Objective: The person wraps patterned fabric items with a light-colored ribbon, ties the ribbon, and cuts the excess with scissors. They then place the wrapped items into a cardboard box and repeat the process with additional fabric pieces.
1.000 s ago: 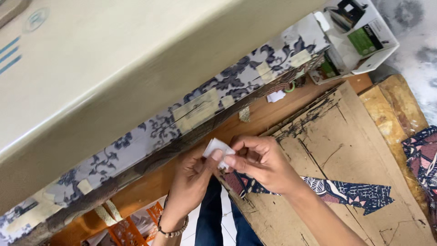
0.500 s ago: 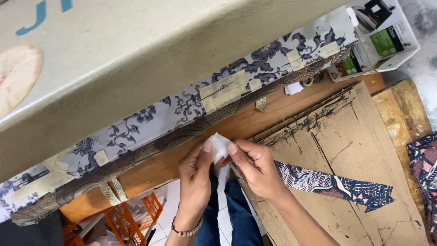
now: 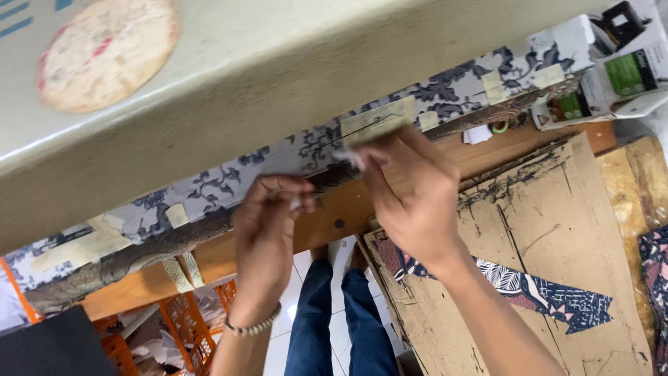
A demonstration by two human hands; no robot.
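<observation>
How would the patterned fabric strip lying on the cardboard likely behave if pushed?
The patterned fabric strip lies flat and thin on the cardboard sheet, so it is probably floppy and light. A push would likely bunch or wrinkle it rather than slide it whole; the scuffed cardboard looks grippy.

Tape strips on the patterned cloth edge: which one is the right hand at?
The wide beige strip just above the right hand, whose fingertips reach up to it. The other strips, such as the small one left of the left hand, are untouched.
</observation>
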